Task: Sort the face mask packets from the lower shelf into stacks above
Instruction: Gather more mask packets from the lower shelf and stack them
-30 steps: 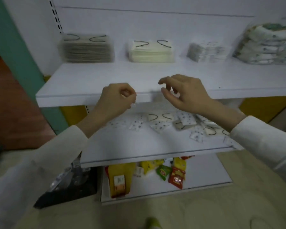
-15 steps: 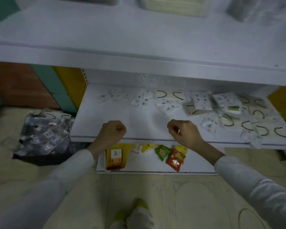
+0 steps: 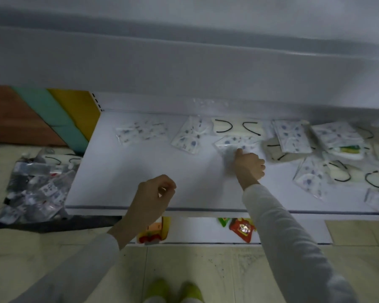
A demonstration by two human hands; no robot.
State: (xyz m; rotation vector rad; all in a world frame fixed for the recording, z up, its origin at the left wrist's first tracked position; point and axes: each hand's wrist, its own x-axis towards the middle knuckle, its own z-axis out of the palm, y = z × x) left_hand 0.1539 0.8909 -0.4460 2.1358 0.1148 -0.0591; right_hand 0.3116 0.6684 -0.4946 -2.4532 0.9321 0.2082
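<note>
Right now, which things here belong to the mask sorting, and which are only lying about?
Job: patterned packet pinched by right hand; other mask packets; lower shelf.
Lying about: snack packets below; floor pile; green shoes.

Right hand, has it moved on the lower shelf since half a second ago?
Yes. The right hand went from the lower shelf front edge deeper in, toward the back, gripping a patterned packet.
</note>
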